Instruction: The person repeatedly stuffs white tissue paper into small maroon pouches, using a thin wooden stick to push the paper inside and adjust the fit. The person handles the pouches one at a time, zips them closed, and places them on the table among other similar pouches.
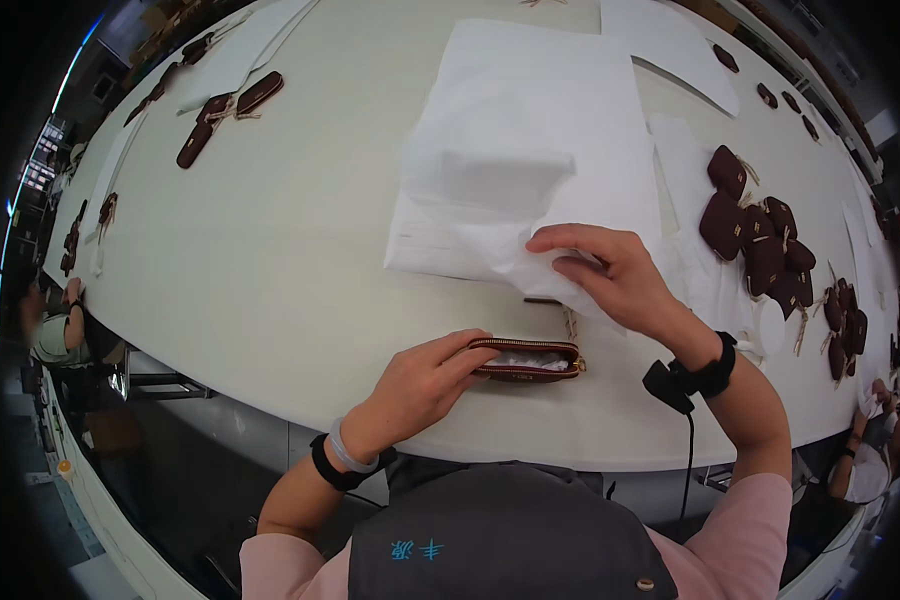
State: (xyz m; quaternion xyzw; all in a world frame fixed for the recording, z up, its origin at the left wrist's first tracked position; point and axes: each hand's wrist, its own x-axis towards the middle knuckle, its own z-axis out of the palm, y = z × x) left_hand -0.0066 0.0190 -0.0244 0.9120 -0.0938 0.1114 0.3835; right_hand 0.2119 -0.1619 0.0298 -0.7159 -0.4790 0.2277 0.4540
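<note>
My left hand holds a small dark red zip purse at its left end, the fingers reaching over its rim. The purse lies near the table's front edge with its gold-toothed zipper undone. Crumpled white paper shows inside it. Farther up, my right hand has finger and thumb curled around the edge of a thin white paper sheet, lifted and creased there. A pale cord or strap runs from the purse's right end toward the paper.
Dark red purses lie heaped to the right beside a white round object, with another cluster beyond. More purses lie at the far left of the white table. Other people sit at both sides.
</note>
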